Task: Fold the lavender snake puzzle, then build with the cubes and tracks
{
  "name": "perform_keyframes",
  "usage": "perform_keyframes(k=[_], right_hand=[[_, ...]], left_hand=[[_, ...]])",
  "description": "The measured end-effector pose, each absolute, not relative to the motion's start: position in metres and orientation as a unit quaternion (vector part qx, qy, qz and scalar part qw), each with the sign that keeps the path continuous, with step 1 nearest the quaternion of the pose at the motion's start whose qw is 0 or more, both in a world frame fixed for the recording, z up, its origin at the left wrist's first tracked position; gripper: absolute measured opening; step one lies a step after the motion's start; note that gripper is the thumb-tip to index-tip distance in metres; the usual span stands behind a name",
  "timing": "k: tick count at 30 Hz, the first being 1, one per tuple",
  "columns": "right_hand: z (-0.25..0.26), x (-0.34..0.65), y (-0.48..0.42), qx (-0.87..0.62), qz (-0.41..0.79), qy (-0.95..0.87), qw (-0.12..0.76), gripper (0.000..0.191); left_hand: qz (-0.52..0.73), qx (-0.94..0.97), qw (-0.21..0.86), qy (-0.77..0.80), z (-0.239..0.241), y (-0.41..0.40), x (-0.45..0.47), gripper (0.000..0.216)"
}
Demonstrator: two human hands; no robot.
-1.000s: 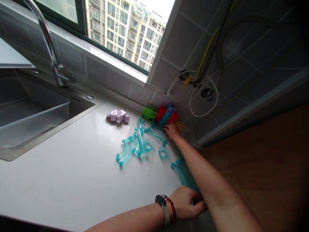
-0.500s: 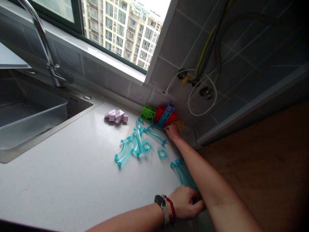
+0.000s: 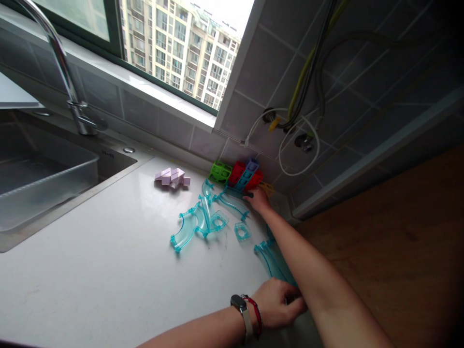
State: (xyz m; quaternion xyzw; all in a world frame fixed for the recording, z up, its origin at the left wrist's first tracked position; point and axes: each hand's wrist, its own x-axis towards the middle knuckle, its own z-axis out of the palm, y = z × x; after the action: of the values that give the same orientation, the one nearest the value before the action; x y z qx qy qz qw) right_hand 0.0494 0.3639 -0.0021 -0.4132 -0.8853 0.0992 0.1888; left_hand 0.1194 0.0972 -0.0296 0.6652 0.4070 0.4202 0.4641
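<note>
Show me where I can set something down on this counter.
The broad white counter between the sink, pink blocks, turquoise tracks and left hand is bare. By the right hand, colored blocks and more of the tracks crowd together.

Translucent teal track pieces (image 3: 206,215) lie scattered near green, red and blue blocks (image 3: 237,173).

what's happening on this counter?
A person has both hands at toy-like pieces on the counter. The right hand is at the coloured blocks by the wall; its grip isn't clear. The left hand is by the near end of a blue track, fingers partly hidden. More blue pieces lie between, with pink blocks nearer the sink.
</note>
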Motion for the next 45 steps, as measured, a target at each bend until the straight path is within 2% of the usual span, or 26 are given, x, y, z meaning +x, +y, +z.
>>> perform_keyframes(k=[7,11,14,18,23,29,34,37,40,45], right_hand=[[0.028,0.122,0.327,-0.461,0.144,-0.814,0.322,0.055],[0.032,0.192,0.27,-0.476,0.203,-0.8,0.304,0.058],[0.023,0.229,0.223,-0.49,0.235,-0.794,0.271,0.057],[0.007,0.246,0.184,-0.49,0.264,-0.8,0.223,0.039],[-0.001,0.231,0.176,-0.506,0.26,-0.805,0.168,0.061],[-0.004,0.212,0.189,-0.531,0.309,-0.758,0.218,0.048],[0.003,0.214,0.206,-0.512,0.427,-0.693,0.274,0.05],[0.01,0.209,0.209,-0.432,0.599,-0.582,0.34,0.051],[0.009,0.194,0.198,-0.301,0.759,-0.418,0.398,0.044],[-0.004,0.177,0.176,-0.23,0.826,-0.331,0.394,0.038]], left_hand=[[0.446,0.628,0.491,0.407,-0.034,0.101,0.121,0.049],[0.45,0.632,0.479,0.41,-0.031,0.101,0.119,0.052],[0.442,0.675,0.421,0.414,-0.03,0.099,0.12,0.044],[0.403,0.759,0.329,0.391,-0.036,0.093,0.125,0.034],[0.361,0.813,0.29,0.354,-0.045,0.089,0.129,0.035],[0.355,0.813,0.317,0.335,-0.045,0.092,0.126,0.035],[0.381,0.797,0.32,0.342,-0.043,0.096,0.124,0.032],[0.393,0.791,0.324,0.339,-0.044,0.097,0.124,0.029],[0.4,0.786,0.333,0.333,-0.047,0.097,0.124,0.031],[0.372,0.803,0.324,0.335,-0.054,0.096,0.122,0.051]])
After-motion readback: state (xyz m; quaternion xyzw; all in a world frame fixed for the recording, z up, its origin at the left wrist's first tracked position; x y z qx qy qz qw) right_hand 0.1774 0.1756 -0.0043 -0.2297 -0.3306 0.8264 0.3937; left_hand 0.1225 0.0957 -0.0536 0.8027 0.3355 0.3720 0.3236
